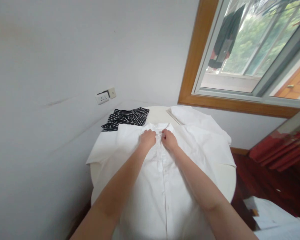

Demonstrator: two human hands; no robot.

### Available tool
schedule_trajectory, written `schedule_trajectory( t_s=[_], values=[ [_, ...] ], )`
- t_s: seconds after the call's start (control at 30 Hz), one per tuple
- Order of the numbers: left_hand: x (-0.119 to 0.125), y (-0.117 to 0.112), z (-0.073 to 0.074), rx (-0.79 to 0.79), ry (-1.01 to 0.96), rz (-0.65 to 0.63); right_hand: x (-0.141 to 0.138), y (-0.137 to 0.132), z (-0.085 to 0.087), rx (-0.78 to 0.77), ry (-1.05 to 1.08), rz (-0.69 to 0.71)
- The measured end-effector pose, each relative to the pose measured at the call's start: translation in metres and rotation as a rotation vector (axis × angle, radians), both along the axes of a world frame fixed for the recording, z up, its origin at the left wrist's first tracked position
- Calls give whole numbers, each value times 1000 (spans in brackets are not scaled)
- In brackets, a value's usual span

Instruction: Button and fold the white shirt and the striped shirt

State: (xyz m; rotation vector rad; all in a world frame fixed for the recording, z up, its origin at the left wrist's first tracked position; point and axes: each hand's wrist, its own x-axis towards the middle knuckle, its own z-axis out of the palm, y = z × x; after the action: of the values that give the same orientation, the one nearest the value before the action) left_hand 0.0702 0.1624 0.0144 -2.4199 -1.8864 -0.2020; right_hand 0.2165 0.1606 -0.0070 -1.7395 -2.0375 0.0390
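A white button-up shirt [165, 186] lies spread front-up over a round white table [227, 180], collar at the far side. Both hands meet at the top of its button strip, just below the collar. My left hand [147, 139] is closed, fingers curled onto the fabric left of the strip. My right hand [168, 139] is closed too, pinching the cloth on the strip's right side. The fingertips are hidden from this angle, so which button they hold cannot be seen.
A black-and-white striped garment [126, 118] lies at the table's far left. A folded white cloth [187, 115] sits at the far right. A wall socket [105, 96] is on the grey wall, a wood-framed window [240, 66] to the right, red fabric [280, 150] beyond.
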Motion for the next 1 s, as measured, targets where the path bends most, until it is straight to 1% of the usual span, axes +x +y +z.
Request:
schedule_trajectory(
  t_s=[0.07,0.17,0.3,0.43,0.53,0.67,0.77,0.83,0.9,1.0],
  values=[
    [0,0,-9,119,-42,27,1,4,-9,15,28,53],
    [-1,0,-25,260,-116,7,5,9,-17,-6,2,117],
    [-2,6,-36,287,-169,-33,5,16,-20,-19,-9,113],
    [3,10,-44,280,-210,-118,6,21,-25,19,82,107],
    [5,10,-50,261,-265,-163,8,24,-26,67,178,69],
    [7,9,-52,238,-279,-168,11,27,-22,181,352,17],
    [9,7,-50,203,-240,-186,10,27,-17,220,418,3],
    [9,6,-48,170,-212,-222,7,27,-17,187,395,40],
    [9,5,-45,143,-195,-255,3,27,-19,122,341,92],
    [6,3,-38,126,-205,-249,0,27,-24,62,302,117]
  ],
)
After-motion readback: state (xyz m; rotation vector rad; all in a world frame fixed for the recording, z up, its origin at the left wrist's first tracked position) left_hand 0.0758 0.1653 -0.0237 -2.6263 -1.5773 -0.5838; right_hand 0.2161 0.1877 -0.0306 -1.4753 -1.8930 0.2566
